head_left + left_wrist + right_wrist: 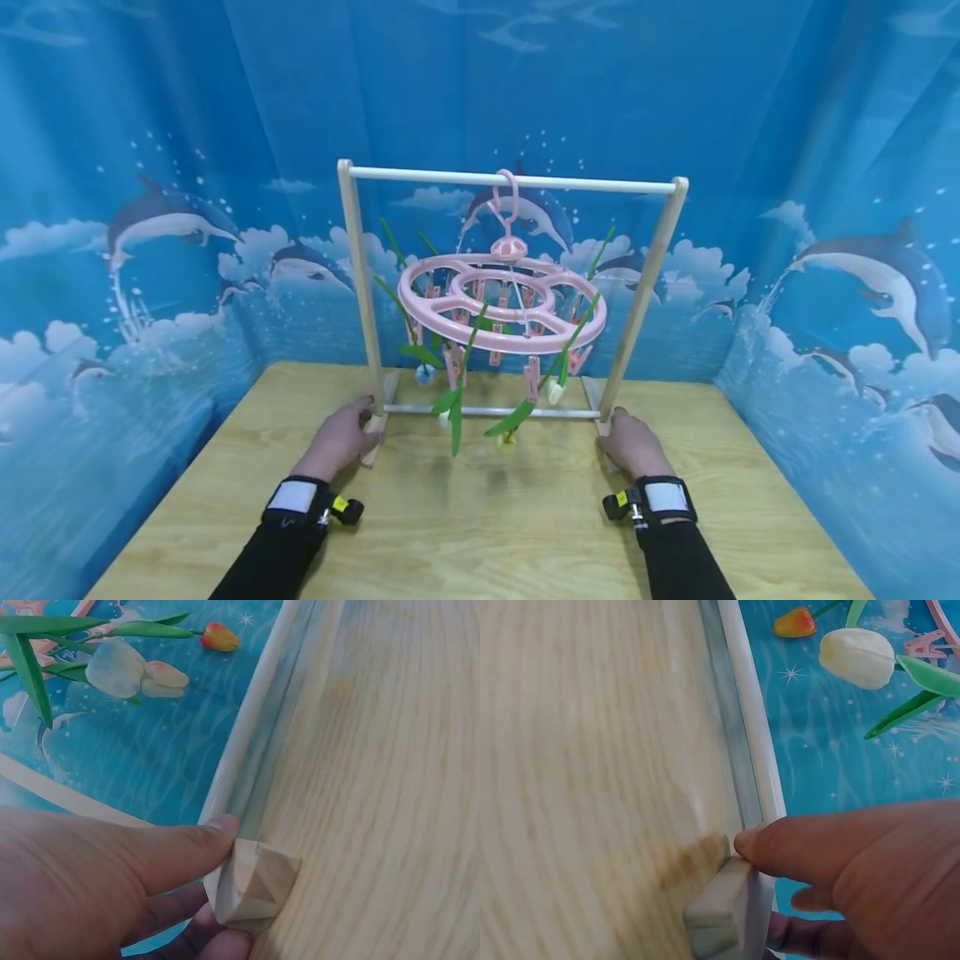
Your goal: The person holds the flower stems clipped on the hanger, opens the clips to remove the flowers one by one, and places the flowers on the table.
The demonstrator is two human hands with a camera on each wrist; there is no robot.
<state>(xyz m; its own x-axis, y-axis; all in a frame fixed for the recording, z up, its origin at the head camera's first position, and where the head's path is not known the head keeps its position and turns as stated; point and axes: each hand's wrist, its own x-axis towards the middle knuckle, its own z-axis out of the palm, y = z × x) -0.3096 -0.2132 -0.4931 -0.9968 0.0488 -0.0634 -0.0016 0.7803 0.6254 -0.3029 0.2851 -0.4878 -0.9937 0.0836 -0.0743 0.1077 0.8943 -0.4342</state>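
1. No text, brand, number or sign can be read in any of the three views.
2. Left strap (322, 495): a white patch (292, 497) sits on it like a label; any print on it is too small to tell.
3. Right strap (691, 502): a matching white patch, with no print that can be made out.
4. Left camera (351, 512): a yellow tag (340, 503); any marking is too small to read.
5. Right camera (612, 508): a yellow tag too, likewise unreadable.
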